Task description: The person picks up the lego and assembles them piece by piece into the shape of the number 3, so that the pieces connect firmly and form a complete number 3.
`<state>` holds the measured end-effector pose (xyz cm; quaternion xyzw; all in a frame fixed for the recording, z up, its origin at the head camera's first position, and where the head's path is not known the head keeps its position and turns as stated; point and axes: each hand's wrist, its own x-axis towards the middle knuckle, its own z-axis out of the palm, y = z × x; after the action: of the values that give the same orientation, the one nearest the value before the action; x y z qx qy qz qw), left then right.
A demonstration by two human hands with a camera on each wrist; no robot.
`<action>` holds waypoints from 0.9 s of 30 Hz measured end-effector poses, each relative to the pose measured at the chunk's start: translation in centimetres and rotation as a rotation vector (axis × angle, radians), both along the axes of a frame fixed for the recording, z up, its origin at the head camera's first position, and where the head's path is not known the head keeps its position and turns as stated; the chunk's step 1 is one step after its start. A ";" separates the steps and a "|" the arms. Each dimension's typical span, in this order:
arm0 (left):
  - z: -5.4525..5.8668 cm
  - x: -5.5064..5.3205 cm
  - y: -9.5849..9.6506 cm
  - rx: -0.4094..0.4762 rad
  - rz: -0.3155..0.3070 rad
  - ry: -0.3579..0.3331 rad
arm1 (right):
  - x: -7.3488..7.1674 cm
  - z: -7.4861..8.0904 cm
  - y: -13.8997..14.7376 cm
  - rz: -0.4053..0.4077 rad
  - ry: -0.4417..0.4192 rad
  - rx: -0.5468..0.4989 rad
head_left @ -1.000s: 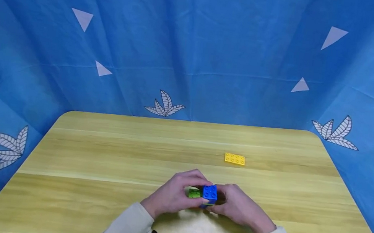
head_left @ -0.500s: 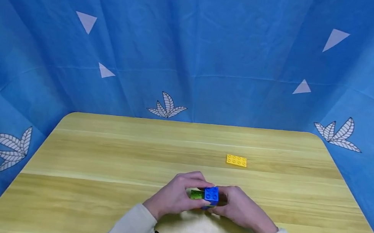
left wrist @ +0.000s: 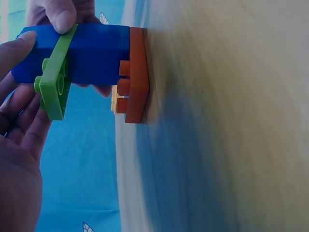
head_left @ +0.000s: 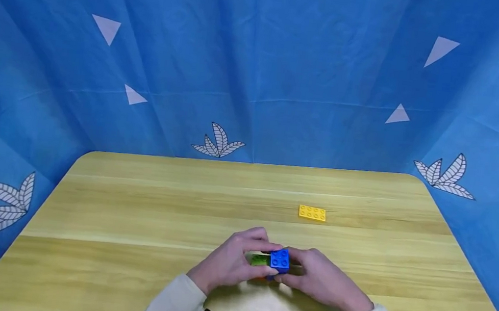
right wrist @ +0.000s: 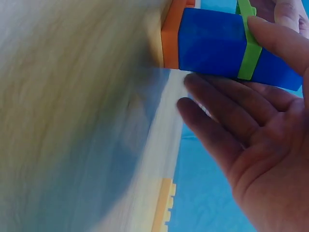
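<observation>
A stack of toy building bricks stands upright at the table's front middle. From the bottom it has an orange plate, a blue brick, a thin green plate and a second blue brick on top. The green and orange plates jut out to the left with bare studs. My left hand pinches the upper blue brick between thumb and forefinger. From the other side my right hand grips the stack, its thumb at the green plate's edge; its lower fingers spread loosely below in the right wrist view.
A yellow eight-stud plate lies behind the hands, slightly right. The wooden table reaches to a blue patterned curtain at the back and sides. Black wrist straps show by both sleeves.
Both hands stay on the stack in nearly the same place. The green edge beneath the upper blue brick, seen earlier in the head view, is now hidden. The head view shifts slightly.
</observation>
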<state>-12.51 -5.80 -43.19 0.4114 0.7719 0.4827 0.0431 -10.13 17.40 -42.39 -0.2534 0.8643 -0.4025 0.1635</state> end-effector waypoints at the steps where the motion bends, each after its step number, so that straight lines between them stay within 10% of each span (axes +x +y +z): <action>1: 0.0 0.0 0.0 0.003 0.000 0.006 | 0.0 0.1 0.0 -0.004 0.005 -0.005; 12: 0.2 -0.1 -0.3 -0.015 0.008 0.007 | -0.3 0.0 0.0 -0.006 -0.024 -0.030; 17: 0.4 -0.4 -0.6 -0.016 0.004 -0.123 | -0.3 0.0 0.0 0.002 -0.019 -0.019; 27: 1.0 -3.3 0.0 -0.028 0.140 -0.227 | -0.4 0.5 0.0 -0.014 -0.039 0.008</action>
<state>-15.85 -5.85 -42.16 0.2986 0.7956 0.5172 0.1021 -10.57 17.38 -41.86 -0.2387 0.8644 -0.4050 0.1784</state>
